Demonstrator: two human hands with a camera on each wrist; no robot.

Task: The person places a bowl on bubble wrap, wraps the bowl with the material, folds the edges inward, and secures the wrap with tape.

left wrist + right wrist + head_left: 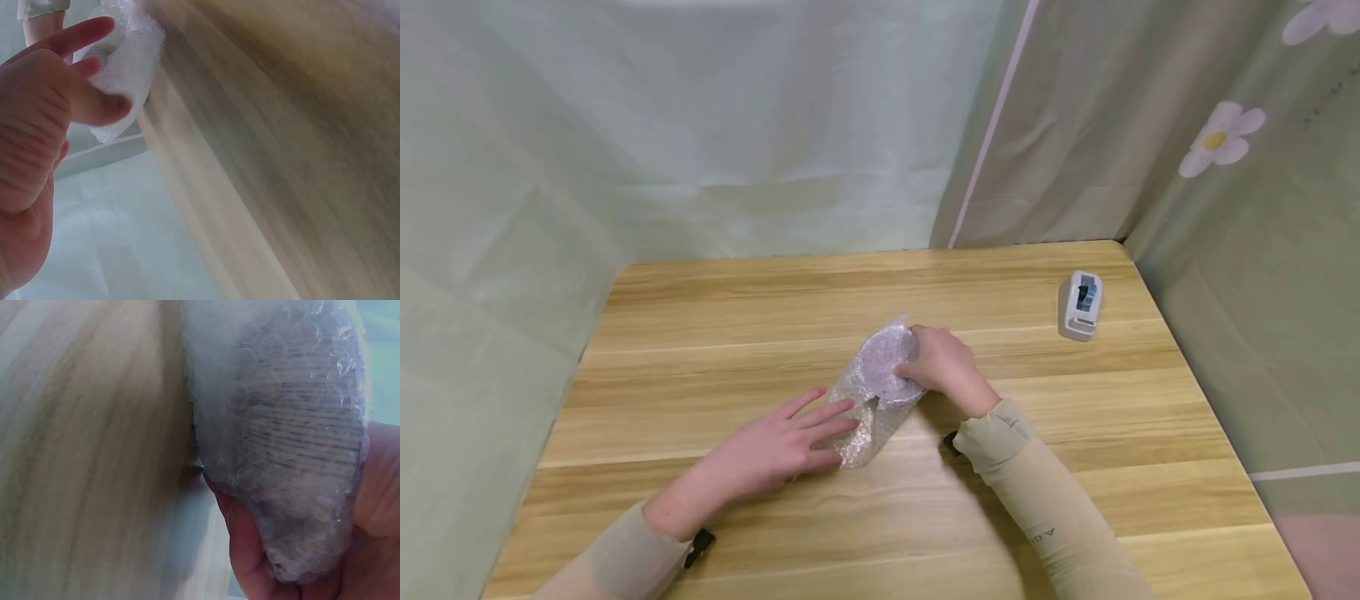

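Note:
A bubble-wrapped object (883, 358) lies slantwise near the middle of the table, its round, pale lilac end facing up. Dark, closely spaced ribs show through the bubble wrap (300, 419) in the right wrist view. My right hand (946, 367) grips that round end from the right, thumb over its face and fingers round the far side. Spread and fairly straight, the fingers of my left hand (775, 446) reach over the loose, crumpled lower end of the wrap. The left wrist view shows this hand (34, 125) with its thumb stretched toward the wrap.
A grey-white tape dispenser (1082, 304) stands at the back right of the wooden table (700, 333). Pale curtains (790, 125) hang behind the table and along both sides, close to its edges.

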